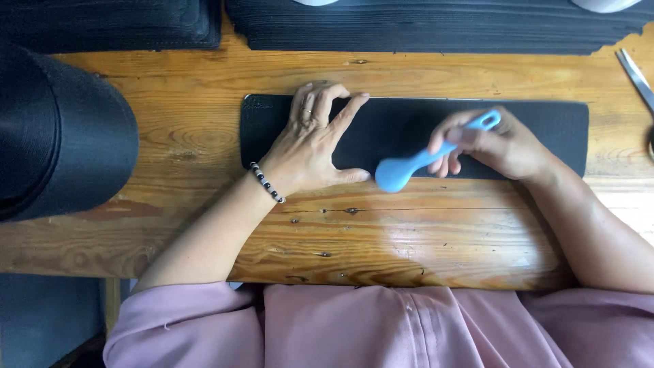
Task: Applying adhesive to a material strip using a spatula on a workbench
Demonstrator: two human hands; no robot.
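A long black rectangular strip (409, 123) of fabric lies flat across the wooden table (354, 238). My left hand (310, 140) rests on the strip's left part with fingers spread, pressing it down; a bead bracelet sits on that wrist. My right hand (494, 144) is closed around the looped handle of a light blue plastic spoon-shaped tool (415, 163). The tool's rounded head touches the strip's near edge, just right of my left thumb.
A big roll of black material (61, 136) sits at the left. Stacks of black fabric sheets (436, 27) line the far edge, with another black pile (109, 24) at the far left. Scissors (639, 78) poke in at the right edge.
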